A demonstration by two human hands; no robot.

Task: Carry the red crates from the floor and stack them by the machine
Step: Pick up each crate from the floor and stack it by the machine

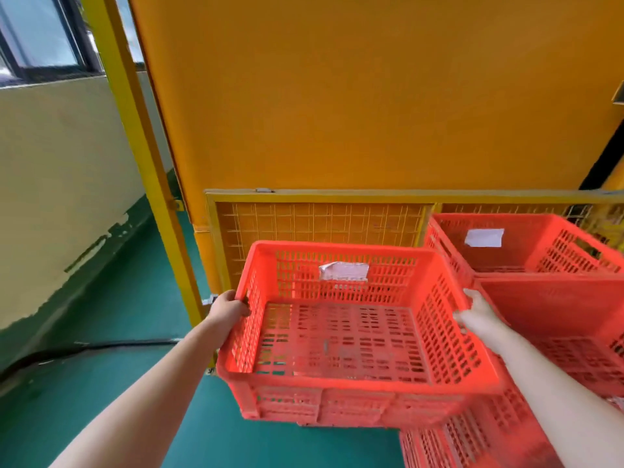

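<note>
An empty red slotted crate (341,339) is held in front of me above the green floor, with a white label on its far wall. My left hand (228,309) grips its left rim and my right hand (479,315) grips its right rim. Right of it stands a stack of red crates (557,319), its top near my right hand. A further red crate (526,244) with a white label sits behind that stack. The orange machine panel (354,96) rises just behind the crates.
A yellow mesh guard (320,221) runs along the machine's base behind the crates. A yellow post (135,130) slants down at the left. The green floor (101,383) lies to my left, with a black cable (101,347) along the cream wall.
</note>
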